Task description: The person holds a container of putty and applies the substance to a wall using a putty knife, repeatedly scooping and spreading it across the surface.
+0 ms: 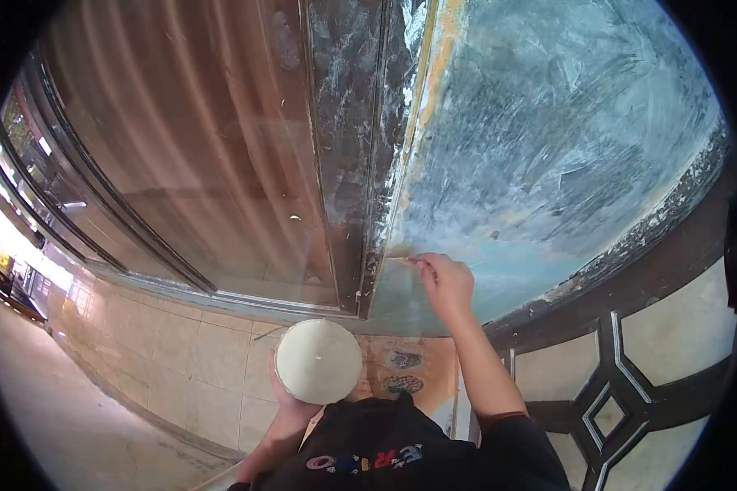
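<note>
Pinching a thin, brush-like tool (400, 259) in the right hand (449, 282), pressing thumb and fingertips together on its near end. Holding that tool low against the blue-green wall (532, 164), pointing its tip leftward at the seam beside the dark door frame (348, 123). Being unable to make out the tip's exact shape. Gripping a round tub (318, 362) with the left hand (288, 394), curving around its lower left side, but hiding most of the fingers from view. Looking down on a smooth cream top, being unable to tell lid from contents. Holding the tub below and left of the tool, well apart from it. Wearing a black shirt (377, 462) with coloured lettering. Seeing, between the tub and the right forearm, two dark oval patches (403, 385) on an orange-brown surface (440, 360). Facing pale and dark smears across the wall, with white flecks and an ochre strip along the seam. Having a brown glass panel (180, 164) left of the frame, pale floor tiles (164, 344) below it, and a dark panel with pale insets (651, 352) at lower right.
</note>
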Motion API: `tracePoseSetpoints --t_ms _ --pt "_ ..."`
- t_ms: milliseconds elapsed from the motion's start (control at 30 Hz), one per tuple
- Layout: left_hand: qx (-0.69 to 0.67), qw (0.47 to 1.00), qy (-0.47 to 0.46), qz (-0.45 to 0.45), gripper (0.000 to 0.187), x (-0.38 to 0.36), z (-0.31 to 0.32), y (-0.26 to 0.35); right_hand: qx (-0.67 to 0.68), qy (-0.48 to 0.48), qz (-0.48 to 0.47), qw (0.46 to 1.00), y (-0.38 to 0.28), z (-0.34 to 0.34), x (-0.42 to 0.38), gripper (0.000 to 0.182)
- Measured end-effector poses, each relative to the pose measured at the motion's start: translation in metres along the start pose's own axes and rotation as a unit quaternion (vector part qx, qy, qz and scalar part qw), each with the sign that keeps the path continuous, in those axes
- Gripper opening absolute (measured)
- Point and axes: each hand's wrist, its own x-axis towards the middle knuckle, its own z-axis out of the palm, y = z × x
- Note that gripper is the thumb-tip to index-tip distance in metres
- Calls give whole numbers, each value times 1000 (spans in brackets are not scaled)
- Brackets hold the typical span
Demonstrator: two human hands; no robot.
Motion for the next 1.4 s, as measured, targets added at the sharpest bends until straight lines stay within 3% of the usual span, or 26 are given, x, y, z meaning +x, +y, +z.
tracePoseSetpoints --t_ms 100,167,267,400,533,633,733,800,900,1000,1067,1133,1200,1267,1400 --pt "-37 998 41 -14 81 4 -6 -6 -46 -13 -22 999 5 0 1 8" --pt "-174 983 18 -63 82 3 3 1 1 68 -13 998 1 -17 9 7" --pt "-186 981 13 -58 82 2 2 0 1 86 1 996 0 -38 14 6" --pt "-148 987 30 -60 82 3 12 2 -21 -9 -17 1000 11 -9 -9 7" --pt "-140 988 5 -66 82 3 16 1 -59 -10 5 998 15 3 -7 8" --pt "-126 990 6 -58 82 4 17 2 4 59 25 998 6 -29 10 8" --pt "-167 984 -7 -67 82 3 13 0 -17 66 22 997 1 -48 13 7" --pt "-192 978 -20 -78 82 3 13 -1 10 39 25 999 9 -35 3 7" --pt "-112 993 -9 -46 81 0 14 -2 -32 -33 -21 999 14 -9 -7 9" --pt "-36 999 -27 -29 81 -1 10 -3 -39 -8 4 999 15 -5 0 8" --pt "-165 983 -6 -80 82 3 7 -5 -27 22 10 999 13 -15 9 9" --pt "-154 985 -1 -83 82 3 7 -6 -12 83 16 996 0 -37 15 9" --pt "-143 986 3 -85 83 1 5 -9 14 81 42 996 -7 -42 12 8" --pt "-79 996 -6 -49 82 1 2 -13 3 37 8 999 -10 -34 1 8" --pt "-112 991 -19 -64 83 -2 10 -9 -42 -33 -31 998 10 13 -14 8"
